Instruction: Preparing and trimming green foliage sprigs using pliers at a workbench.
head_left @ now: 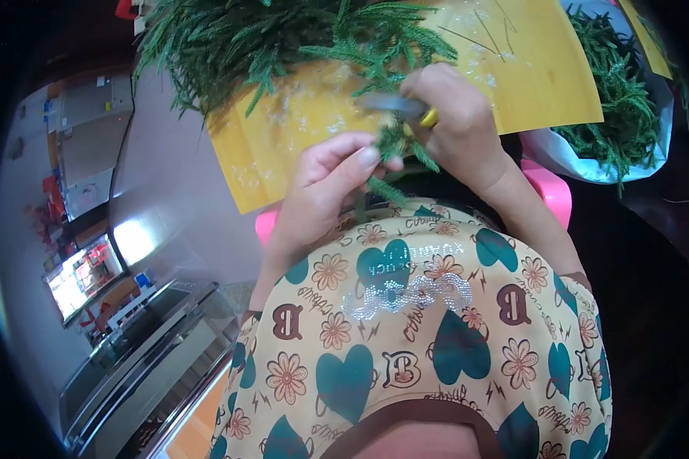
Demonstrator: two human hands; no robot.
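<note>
Foreground, six o'clock: patterned shirt (pixel 406 306). Beyond, the left hand (pixel 321 182) pinches a green sprig (pixel 393 142) at its fingers' two o'clock; the right hand (pixel 458 115) has its fingers closed around a grey-bladed tool (pixel 390 104).

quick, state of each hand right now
Left hand: closed, pinching a green sprig between thumb and fingers.
Right hand: closed, holding a tool with a motion-blurred grey blade.

Beside the right hand (pixel 458 109), the yellow board (pixel 550 80) lies mostly free; piled branches (pixel 222 46) block its upper left.
</note>
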